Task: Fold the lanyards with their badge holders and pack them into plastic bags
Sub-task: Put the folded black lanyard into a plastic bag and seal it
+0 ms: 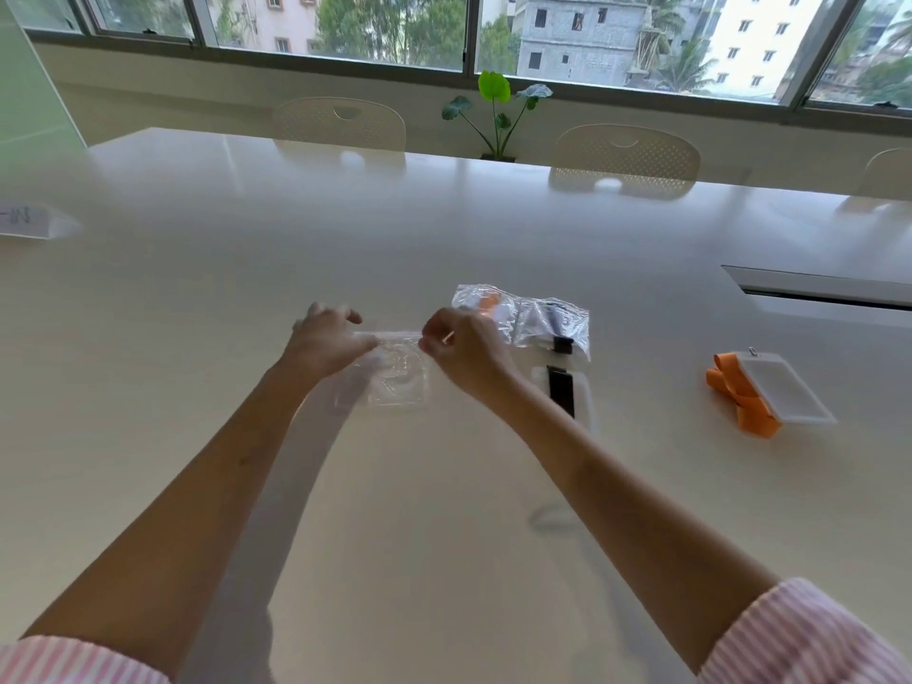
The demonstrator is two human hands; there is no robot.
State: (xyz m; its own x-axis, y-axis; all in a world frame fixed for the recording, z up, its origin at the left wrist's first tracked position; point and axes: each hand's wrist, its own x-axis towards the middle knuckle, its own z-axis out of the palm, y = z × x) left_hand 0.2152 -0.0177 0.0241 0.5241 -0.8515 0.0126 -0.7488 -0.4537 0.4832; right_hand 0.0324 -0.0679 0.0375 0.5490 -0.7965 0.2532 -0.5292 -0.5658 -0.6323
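A clear plastic bag [397,375] lies on the white table [444,510] between my hands. My left hand [328,338] pinches the left end of its top strip. At the right end of that strip, my right hand [461,350] pinches the bag. Something pale shows inside the bag; I cannot tell what. Behind my right hand lie two filled bags, one with an orange lanyard [486,303] and one with a black lanyard [555,323]. A badge holder with a black lanyard [562,392] lies loose beside my right wrist. Far right sits a badge holder on a folded orange lanyard [770,394].
A folded paper sign [29,222] stands at the left edge. A cable slot [819,286] is cut into the table at the right. White chairs [624,153] and a potted plant [498,116] line the far side under the windows.
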